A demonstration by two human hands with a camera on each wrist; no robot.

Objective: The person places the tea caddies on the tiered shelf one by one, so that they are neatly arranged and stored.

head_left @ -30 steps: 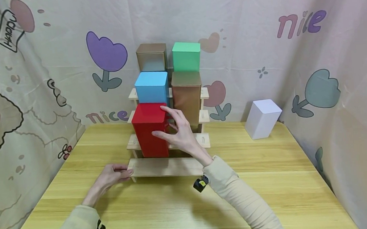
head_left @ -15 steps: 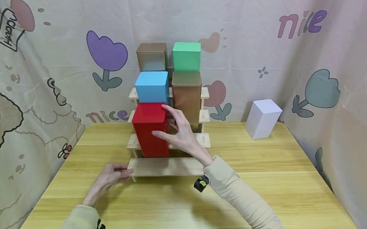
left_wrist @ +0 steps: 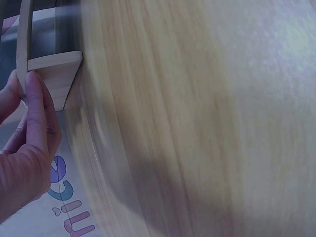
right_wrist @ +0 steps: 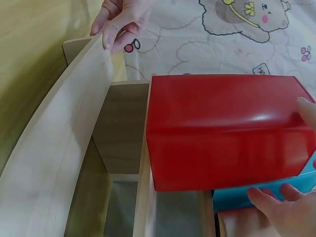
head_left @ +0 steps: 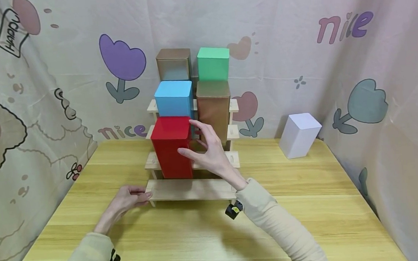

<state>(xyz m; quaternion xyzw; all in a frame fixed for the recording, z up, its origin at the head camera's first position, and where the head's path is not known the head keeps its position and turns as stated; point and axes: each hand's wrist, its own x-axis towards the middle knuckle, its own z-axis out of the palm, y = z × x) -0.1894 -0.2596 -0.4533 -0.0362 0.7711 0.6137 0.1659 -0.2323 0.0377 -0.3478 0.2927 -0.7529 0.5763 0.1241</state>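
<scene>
A red box stands upright on the left of the second step of a wooden stepped rack. My right hand is just right of the box, thumb and fingers spread, holding nothing. In the right wrist view its thumb overlaps the red box at the right, with fingertips below it. My left hand pinches the left end of the bottom step between thumb and fingers. The left wrist view shows that pinch at the edge of the rack.
Behind the red box are a blue box and a taller brown box. On the top step sit another brown box and a green box. A white box stands at the right on the wooden table.
My right hand has shifted slightly right, its thumb and fingers drawing back from the red box. The red box stays on its step. My left hand keeps its pinch on the rack.
</scene>
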